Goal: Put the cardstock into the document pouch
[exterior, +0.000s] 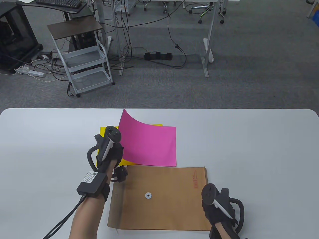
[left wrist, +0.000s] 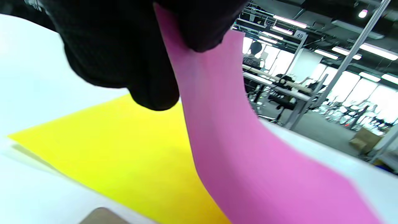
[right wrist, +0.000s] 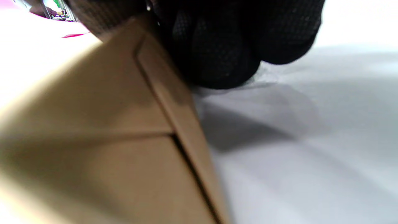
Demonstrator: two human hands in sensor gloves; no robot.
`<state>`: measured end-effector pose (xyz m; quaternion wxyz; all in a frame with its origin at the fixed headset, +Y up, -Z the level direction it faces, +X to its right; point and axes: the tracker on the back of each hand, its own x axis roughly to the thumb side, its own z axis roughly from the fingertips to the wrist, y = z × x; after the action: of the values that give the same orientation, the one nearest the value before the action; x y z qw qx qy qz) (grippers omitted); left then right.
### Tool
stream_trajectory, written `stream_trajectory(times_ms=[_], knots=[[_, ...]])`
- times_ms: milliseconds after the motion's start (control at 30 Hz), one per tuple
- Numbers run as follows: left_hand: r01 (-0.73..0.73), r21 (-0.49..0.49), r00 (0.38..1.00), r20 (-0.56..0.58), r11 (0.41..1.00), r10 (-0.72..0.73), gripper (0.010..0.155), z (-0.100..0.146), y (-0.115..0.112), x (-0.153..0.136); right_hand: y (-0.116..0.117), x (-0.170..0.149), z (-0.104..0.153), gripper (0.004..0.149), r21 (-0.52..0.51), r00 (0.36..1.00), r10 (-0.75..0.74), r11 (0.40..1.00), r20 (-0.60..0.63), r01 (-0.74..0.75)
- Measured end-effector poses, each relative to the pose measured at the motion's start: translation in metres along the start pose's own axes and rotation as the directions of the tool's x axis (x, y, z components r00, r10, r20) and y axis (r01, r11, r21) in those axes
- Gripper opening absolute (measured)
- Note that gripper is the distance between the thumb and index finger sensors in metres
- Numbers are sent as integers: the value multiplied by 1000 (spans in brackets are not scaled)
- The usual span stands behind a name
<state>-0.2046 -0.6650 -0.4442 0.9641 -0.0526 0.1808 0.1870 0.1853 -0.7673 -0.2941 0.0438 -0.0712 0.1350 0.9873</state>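
Pink cardstock (exterior: 149, 144) lies on a yellow sheet (exterior: 106, 133) just beyond the pouch (exterior: 159, 196), long axis left-right, left edge curled up.

L wrist view: my left hand (exterior: 108, 151) pinches that edge; lift slow, no crease.

R wrist view: right hand (exterior: 220, 205) fingers bunched at pouch's corner; grip can't tell.

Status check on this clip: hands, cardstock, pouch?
Left hand pinches pink cardstock, its left edge lifted off yellow sheet. Right hand holds pouch at its right edge. Nothing inserted.
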Motion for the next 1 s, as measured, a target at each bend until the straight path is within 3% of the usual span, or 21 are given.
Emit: stream_trajectory(times_ms=[300, 433, 567, 733, 1000], knots=[[-49, 117, 995, 93, 992, 38, 43, 59, 86, 16, 0, 0, 0, 22, -6, 1000, 14, 1000, 6, -14], [2, 110, 997, 77, 994, -10, 43, 79, 126, 8, 0, 1, 0, 22, -7, 1000, 16, 1000, 7, -16], [15, 167, 1000, 23, 986, -19, 39, 94, 161, -14, 1, 0, 0, 22, -5, 1000, 10, 1000, 7, -10], [70, 154, 996, -67, 986, -60, 36, 99, 183, -44, 1, 1, 1, 22, -8, 1000, 18, 1000, 8, -18], [176, 122, 967, -208, 977, -148, 34, 95, 194, -83, 1, 1, 1, 22, -11, 1000, 22, 1000, 8, -22]])
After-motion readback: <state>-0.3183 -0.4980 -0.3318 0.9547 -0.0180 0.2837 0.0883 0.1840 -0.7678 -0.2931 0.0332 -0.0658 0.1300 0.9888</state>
